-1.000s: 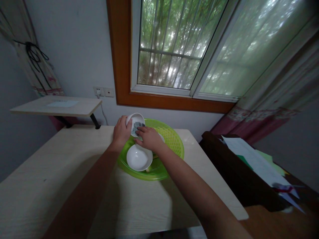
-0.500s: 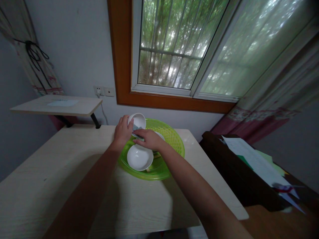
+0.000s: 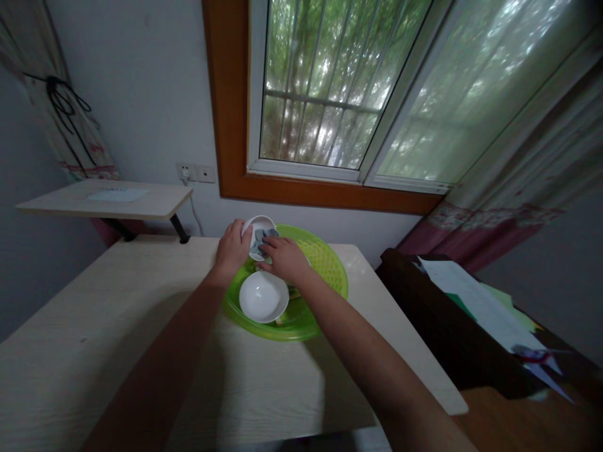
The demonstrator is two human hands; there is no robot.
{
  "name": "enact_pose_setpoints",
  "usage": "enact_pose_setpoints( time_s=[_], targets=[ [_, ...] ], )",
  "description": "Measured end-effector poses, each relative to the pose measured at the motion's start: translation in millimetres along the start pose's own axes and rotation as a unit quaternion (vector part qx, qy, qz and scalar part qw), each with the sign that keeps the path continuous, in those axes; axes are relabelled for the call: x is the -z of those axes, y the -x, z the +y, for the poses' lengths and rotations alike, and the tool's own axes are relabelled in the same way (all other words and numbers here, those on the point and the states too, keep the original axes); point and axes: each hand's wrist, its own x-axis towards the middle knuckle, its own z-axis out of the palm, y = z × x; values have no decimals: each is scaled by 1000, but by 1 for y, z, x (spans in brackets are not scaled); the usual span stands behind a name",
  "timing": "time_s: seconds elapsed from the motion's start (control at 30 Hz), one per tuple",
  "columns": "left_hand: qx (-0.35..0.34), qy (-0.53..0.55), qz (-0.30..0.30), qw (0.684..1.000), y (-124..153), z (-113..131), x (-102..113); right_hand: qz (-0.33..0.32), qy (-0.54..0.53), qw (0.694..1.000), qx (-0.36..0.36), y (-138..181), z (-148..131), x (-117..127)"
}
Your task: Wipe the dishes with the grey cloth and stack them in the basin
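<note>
My left hand (image 3: 232,248) grips a small white bowl (image 3: 260,224) by its rim and tilts it over the far left side of a green plastic basin (image 3: 325,263). My right hand (image 3: 283,258) presses a grey cloth (image 3: 260,239) into that bowl, fingers closed on it. A second white bowl (image 3: 263,298) sits upright in the basin, nearer to me, just below my right wrist. Another white dish is mostly hidden behind my right hand.
The basin stands on a pale wooden table (image 3: 117,326). A small side shelf (image 3: 106,199) sticks out from the wall at left. A dark cabinet (image 3: 452,339) with papers (image 3: 475,301) is at right. A barred window (image 3: 320,88) is ahead.
My right hand has shifted the cloth around inside the tilted bowl, down and then back up. The left hand and bowl have barely moved.
</note>
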Motion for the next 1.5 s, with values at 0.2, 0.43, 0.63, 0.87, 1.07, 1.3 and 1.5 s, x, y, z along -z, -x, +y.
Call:
enact_pose_setpoints(
  time_s=[0.2,0.43,0.63,0.87,1.07,1.3,1.5],
  targets=[
    [13,10,6,1000,1,-2,0,-32,-47,998,32,-2,-3,7],
    [29,69,-27,997,0,-2,1,-10,-152,983,103,0,-4,2],
    [40,135,-67,988,-2,-6,-3,1,-89,988,127,1,-9,-5],
    [57,179,-94,978,-6,-14,-9,8,-7,998,66,0,-17,-2],
    [70,184,-85,977,-6,-13,-9,23,22,999,15,-2,-17,2],
    [70,184,-68,978,-5,-12,-7,29,8,1000,6,0,-18,12],
    [78,184,-54,978,-7,-13,-5,40,-19,999,25,-1,-19,21]
  ],
)
